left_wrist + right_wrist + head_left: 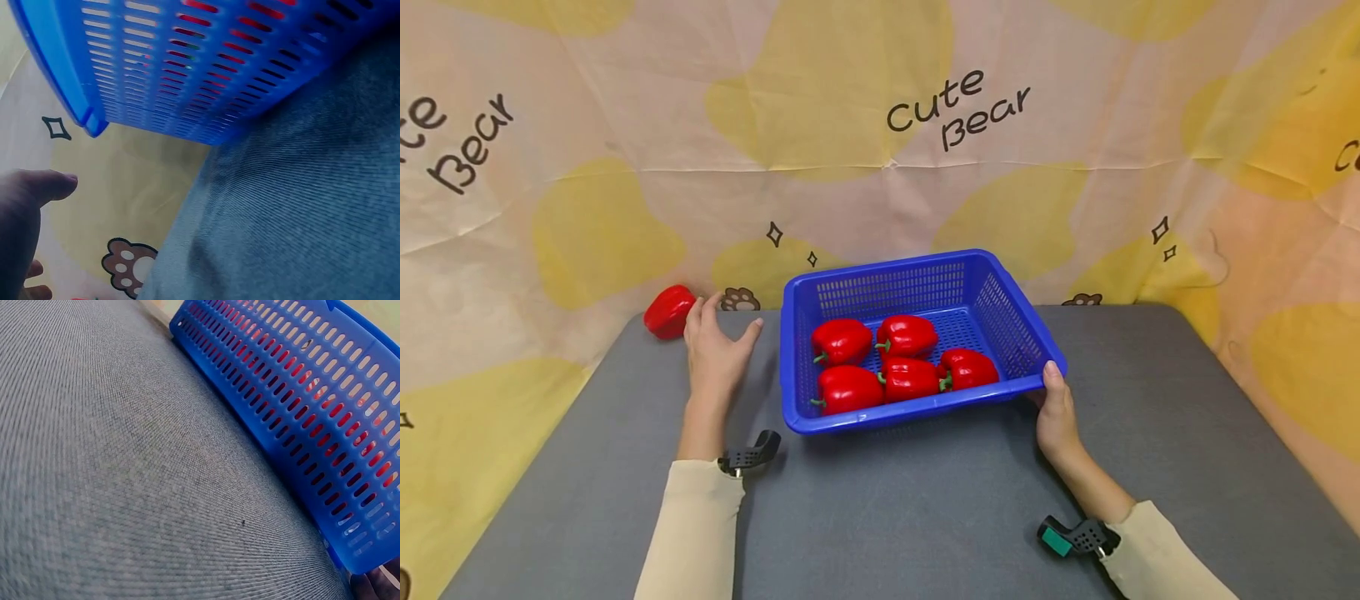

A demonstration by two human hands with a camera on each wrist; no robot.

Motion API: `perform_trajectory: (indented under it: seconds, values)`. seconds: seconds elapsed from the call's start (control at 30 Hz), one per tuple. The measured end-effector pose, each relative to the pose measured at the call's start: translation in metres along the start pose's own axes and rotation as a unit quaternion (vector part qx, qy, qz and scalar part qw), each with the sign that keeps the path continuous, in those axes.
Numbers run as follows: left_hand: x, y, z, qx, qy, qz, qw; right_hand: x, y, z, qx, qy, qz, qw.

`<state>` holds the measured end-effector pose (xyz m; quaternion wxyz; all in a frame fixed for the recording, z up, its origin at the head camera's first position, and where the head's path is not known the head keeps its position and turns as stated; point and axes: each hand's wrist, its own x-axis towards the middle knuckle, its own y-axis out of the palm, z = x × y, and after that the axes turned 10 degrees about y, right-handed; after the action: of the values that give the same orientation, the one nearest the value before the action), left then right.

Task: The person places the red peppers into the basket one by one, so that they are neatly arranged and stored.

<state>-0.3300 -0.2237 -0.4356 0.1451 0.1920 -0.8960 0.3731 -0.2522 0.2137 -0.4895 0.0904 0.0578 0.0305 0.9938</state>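
Note:
A blue plastic basket (917, 412) holds several red bell peppers (907, 337), most with green stems showing. At its near right corner my right hand (1057, 421) grips the basket, thumb over the rim and fingers underneath, mostly hidden. One more red bell pepper (670, 312) lies outside, at the far left corner of the table. My left hand (715, 350) is just right of that pepper, thumb spread wide from the fingers; whether the fingertips touch it I cannot tell. In the left wrist view the thumb (53, 186) stands apart from the slotted basket wall (181, 75).
The grey cloth-covered table (887, 508) ends at a yellow and pink printed curtain (865, 208) behind it. Each wrist wears a black camera mount, on the left (752, 452) and on the right (1078, 537).

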Motion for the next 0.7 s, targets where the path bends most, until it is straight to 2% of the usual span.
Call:
perform_trajectory:
  seconds: [0.27, 0.5, 0.7]
  values:
    - [-0.003, 0.006, 0.013, -0.007, -0.007, -0.024, 0.9997, -0.002, 0.004, 0.002, 0.007, 0.009, 0.000, 0.9999]
    - [-0.004, 0.015, 0.020, -0.004, -0.016, 0.023, 0.9996, -0.004, 0.003, 0.004, 0.008, 0.014, -0.011, 0.9998]
    - [-0.006, 0.021, 0.025, 0.002, -0.009, 0.044, 0.9990, -0.003, 0.002, 0.006, 0.004, 0.020, -0.011, 0.9997]
